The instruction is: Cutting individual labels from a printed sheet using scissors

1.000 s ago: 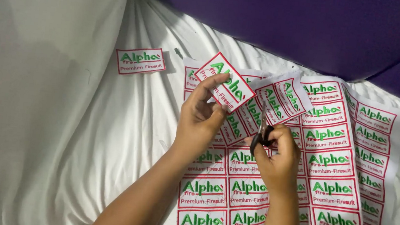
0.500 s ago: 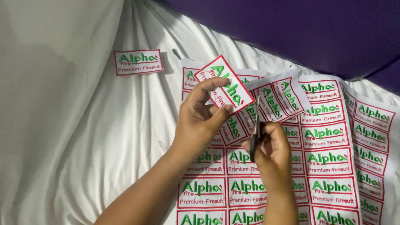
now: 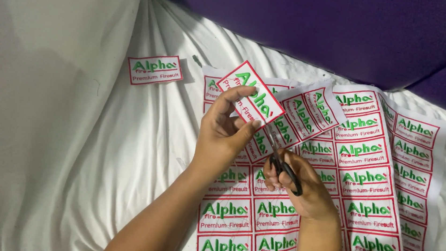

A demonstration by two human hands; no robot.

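Label patch (image 3: 250,99), white with a red border and green lettering, is pinched in the left hand (image 3: 225,142), thumb under and fingers over, lifted and tilted off the sheet so its edge meets the blades. Right hand (image 3: 303,187) has its grip closed through the black handles of one pair of scissors (image 3: 282,165), blades pointing up toward the patch's lower edge; whether the blades are apart or together, cannot tell. Patch appears joined to a strip of two or three more labels (image 3: 304,114) curling up beside it. One printed sheet (image 3: 369,170) lies flat on the white cloth (image 3: 71,144), holding roughly two dozen uncut labels in rows. One separate cut label (image 3: 154,70) lies alone on the cloth, well left of the sheet.
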